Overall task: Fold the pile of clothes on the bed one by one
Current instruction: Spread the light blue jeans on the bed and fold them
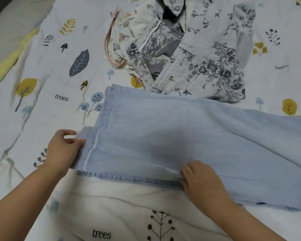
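A pair of light blue jeans (172,133) lies flat across the bed, its leg hems at the left and the rest running off the right edge. My left hand (63,150) pinches the lower leg's hem at the left end. Along the near seam, my right hand (202,181) grips the denim with curled fingers. Behind the jeans sits the pile of clothes: a grey floral shirt (210,63) and a cream printed garment with pink trim (125,33).
The bed sheet (47,70) is white with printed leaves, trees and mushrooms and lies wrinkled near me. A yellow strip (9,61) runs along the bed's left edge, with grey floor beyond it.
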The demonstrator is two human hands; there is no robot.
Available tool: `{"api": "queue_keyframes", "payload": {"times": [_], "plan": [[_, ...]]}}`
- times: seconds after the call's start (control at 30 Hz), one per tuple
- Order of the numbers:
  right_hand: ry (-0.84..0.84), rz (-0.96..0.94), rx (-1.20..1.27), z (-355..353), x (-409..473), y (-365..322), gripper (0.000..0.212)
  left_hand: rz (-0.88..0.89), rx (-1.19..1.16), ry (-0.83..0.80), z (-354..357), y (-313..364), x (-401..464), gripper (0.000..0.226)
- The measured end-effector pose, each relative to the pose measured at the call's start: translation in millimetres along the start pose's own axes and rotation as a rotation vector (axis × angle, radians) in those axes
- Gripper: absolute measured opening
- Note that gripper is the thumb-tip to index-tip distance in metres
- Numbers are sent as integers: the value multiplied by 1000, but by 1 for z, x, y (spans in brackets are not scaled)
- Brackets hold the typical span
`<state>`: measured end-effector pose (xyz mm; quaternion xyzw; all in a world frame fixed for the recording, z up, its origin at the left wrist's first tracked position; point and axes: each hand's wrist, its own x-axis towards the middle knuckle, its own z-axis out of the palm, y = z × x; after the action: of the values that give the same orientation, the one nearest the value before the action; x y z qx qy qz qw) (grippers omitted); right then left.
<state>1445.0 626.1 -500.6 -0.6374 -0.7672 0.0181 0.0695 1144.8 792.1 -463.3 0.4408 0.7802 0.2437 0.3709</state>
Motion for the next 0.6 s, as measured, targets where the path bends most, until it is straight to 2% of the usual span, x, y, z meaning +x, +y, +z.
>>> {"api": "queue_keyframes", "payload": {"times": [0.1,0.17,0.3,0.33,0.4,0.47,0.57,0.6], "plan": [[-67,101,-101,14,-10,-1,73,-127,143,-156,3,-16,-7,26],[-91,163,-108,16,-13,0,75,-147,270,-270,3,-24,-17,28],[-52,165,-60,6,-18,5,77,-72,388,-248,2,-37,-23,29],[-32,145,-47,2,-21,6,73,-46,365,-201,1,-37,-22,32],[22,109,-31,-7,-26,9,46,1,299,-64,0,-37,-19,33],[0,77,-14,-13,-31,11,24,41,353,13,0,-38,-18,26],[-157,91,86,-14,-37,10,1,50,514,-35,7,-41,-15,27],[-178,150,118,-16,-34,13,11,55,535,-63,11,-40,-14,31]]}}
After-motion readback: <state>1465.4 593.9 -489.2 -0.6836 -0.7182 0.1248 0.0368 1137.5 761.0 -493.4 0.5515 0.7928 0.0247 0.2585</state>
